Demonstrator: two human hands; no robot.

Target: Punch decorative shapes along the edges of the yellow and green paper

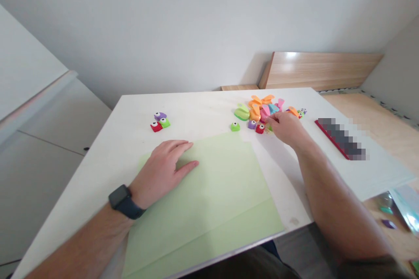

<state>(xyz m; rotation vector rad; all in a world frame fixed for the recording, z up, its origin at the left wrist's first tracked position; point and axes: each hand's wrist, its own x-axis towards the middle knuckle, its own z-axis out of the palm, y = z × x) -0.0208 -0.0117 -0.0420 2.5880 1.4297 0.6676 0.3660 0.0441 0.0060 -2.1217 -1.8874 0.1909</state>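
My left hand (163,168), with a dark watch on its wrist, lies flat on a sheet of pale green paper (212,187), fingers stretched out and holding nothing. Across the table my right hand (285,127) reaches into a group of small colourful plastic pieces, its thumb and fingertips pinched together. What they grip is hidden; a bit of green shows under the fingertips. Just left of them sit a red piece with an eye (260,129), a purple one (252,124) and a green one (235,127). Behind stand several lever-topped pieces, among them a green one (242,112) and a pink one (265,114).
Three more eyed pieces, purple (160,116), red (156,127) and green (165,122), sit at the back left of the white table (196,113). A dark, blurred-out object with a red edge (334,140) lies at right. A wooden headboard (321,69) stands behind.
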